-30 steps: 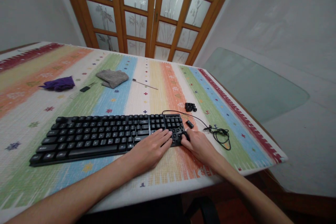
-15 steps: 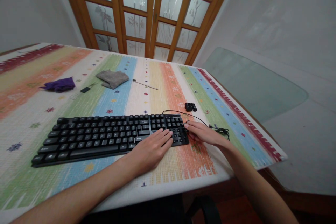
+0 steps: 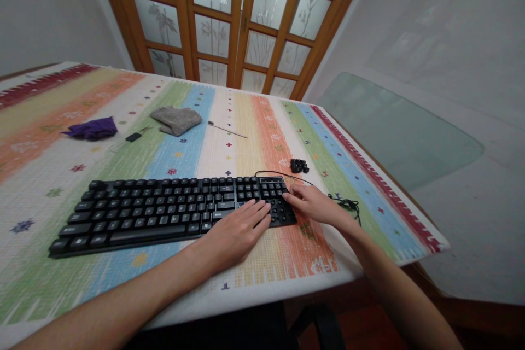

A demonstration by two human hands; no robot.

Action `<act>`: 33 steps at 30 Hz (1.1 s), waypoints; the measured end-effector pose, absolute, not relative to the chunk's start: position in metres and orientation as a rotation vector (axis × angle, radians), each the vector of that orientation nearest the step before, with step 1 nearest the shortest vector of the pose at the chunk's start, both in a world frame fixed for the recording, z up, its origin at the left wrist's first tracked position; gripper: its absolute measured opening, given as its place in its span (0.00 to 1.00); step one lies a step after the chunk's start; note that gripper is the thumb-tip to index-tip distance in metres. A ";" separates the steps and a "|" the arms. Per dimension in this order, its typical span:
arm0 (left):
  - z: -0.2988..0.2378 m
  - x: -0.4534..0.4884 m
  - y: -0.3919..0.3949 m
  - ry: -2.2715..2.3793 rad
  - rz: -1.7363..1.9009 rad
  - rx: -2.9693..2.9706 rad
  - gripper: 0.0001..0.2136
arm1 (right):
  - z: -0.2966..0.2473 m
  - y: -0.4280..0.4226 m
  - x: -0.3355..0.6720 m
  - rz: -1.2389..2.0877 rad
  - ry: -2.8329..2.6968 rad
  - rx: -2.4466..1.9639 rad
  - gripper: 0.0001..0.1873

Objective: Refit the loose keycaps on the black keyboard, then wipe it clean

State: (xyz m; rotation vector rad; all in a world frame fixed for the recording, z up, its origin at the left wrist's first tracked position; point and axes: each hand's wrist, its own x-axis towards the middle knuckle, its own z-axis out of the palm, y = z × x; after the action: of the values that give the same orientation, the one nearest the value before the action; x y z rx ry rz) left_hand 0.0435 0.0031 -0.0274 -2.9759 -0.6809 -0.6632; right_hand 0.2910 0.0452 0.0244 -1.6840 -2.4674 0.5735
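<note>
A black keyboard (image 3: 150, 213) lies along the front of the table, its lower number pad bare of several keycaps. My left hand (image 3: 244, 227) rests palm down over the keyboard's right part, fingers stretched flat beside the bare key sockets (image 3: 281, 212). At the pad's right edge is my right hand (image 3: 309, 202), thumb and fingertips bent in over the number keys; whether a keycap sits between them cannot be made out. Beyond the keyboard, a small cluster of loose black keycaps (image 3: 299, 165) lies on the cloth.
The keyboard's cable (image 3: 348, 205) lies bundled right of my right hand. Farther back are a thin brush (image 3: 227, 129), a grey cloth (image 3: 176, 120), a small black tool (image 3: 133, 136) and a purple cloth (image 3: 93, 129). A striped tablecloth (image 3: 197, 153) covers the table.
My right hand has shifted slightly up and its fingers have bent more over the pad's right edge. My left hand stays in place.
</note>
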 end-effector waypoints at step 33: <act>-0.029 0.043 0.003 -0.694 -0.582 -2.959 0.21 | 0.025 0.063 0.302 0.974 -2.201 -1.648 0.18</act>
State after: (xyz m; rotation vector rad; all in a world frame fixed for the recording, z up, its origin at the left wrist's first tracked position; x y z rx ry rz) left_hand 0.0430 0.0031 -0.0287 -2.9589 -0.6936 -0.5824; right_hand 0.3022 0.0626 0.0250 -1.6475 -2.2012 0.9740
